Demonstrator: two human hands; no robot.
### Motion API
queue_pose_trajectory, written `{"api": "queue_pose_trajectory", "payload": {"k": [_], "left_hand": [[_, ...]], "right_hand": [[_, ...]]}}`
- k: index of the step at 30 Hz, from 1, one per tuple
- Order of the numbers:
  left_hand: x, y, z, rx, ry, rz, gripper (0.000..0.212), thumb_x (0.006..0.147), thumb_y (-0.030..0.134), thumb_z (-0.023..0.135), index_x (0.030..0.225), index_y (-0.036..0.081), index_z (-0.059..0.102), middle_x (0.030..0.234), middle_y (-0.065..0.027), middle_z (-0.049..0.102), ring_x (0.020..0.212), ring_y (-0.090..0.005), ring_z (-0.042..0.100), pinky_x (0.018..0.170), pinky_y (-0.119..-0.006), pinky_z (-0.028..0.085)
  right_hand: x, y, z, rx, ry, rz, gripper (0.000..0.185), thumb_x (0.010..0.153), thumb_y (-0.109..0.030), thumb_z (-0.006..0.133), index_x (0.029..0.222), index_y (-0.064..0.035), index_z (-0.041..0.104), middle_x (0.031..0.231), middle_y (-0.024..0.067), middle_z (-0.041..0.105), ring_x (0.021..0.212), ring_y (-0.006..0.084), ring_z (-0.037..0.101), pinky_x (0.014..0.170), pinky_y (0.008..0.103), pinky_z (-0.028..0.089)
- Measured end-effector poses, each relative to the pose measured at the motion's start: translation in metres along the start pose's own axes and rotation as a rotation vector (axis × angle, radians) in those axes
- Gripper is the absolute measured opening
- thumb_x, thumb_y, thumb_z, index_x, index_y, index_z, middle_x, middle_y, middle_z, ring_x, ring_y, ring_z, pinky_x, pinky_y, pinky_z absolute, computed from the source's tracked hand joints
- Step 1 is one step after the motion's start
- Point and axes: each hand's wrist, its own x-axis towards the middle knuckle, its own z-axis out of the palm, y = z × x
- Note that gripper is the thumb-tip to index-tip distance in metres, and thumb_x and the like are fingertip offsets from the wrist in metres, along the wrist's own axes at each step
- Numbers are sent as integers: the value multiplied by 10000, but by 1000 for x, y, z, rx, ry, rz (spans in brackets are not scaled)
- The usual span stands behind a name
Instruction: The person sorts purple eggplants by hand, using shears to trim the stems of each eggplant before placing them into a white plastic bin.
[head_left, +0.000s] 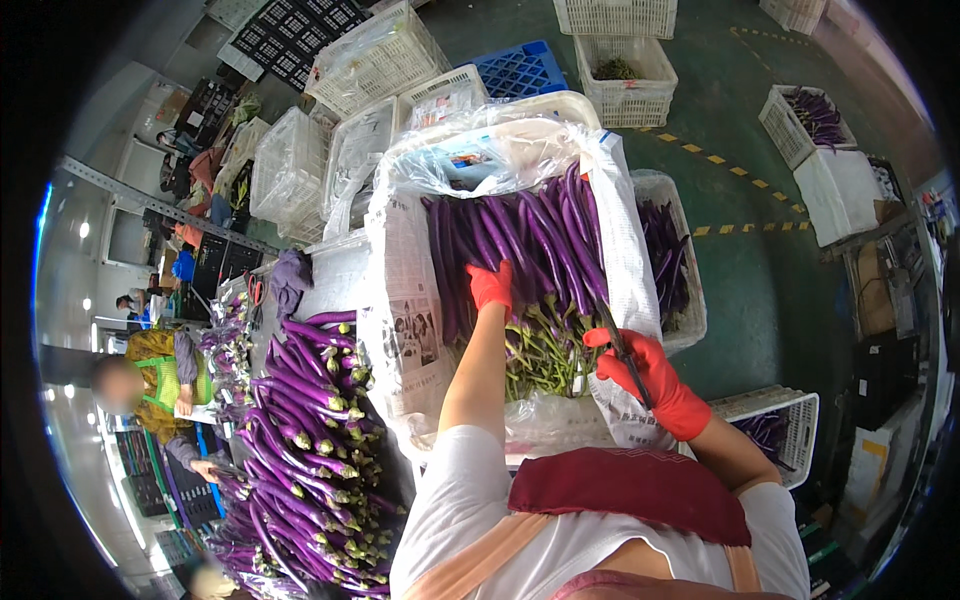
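In a lined crate (491, 120) before me lie long purple eggplants (517, 232), side by side, their green stems (551, 360) towards me. My left hand (491, 289), in a red rubber glove, reaches in and touches the eggplants on the left half; its fingertips are partly hidden, so a grip cannot be made out. At the crate's near right side, my right hand (656, 375), also red-gloved, holds a long, thin dark tool (622, 345) whose exact kind is unclear. Newspaper (409, 315) and clear plastic film (551, 412) line the crate.
More eggplants (307, 450) are heaped on a table to the left, with red-handled scissors (256, 289) and a purple cloth (291, 277) beyond. A co-worker (161, 382) stands there. Eggplant-filled crates (679, 326) (802, 442) stand at right; white crates (289, 169) and a blue pallet (517, 71) lie ahead.
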Motion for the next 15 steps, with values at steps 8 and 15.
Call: {"api": "queue_pose_trajectory", "payload": {"k": [8,15], "left_hand": [[-39,-17,-99,-1286,-854,-420,536,848,396,658,1244,61,521,873,-18,596,754,-163,569,680,-294,466],[-109,13,-145,-1800,-1323,-105,679,816,314,654,1365,5,404,872,-35,514,711,-151,497,664,-271,414]], "right_hand": [[2,-9,0,-6,-16,2,316,858,-36,600,1170,7,605,804,32,630,698,92,590,662,251,481],[3,-5,1,-17,-86,16,334,891,-89,645,1218,-51,585,816,-12,607,724,56,566,656,228,470]]}}
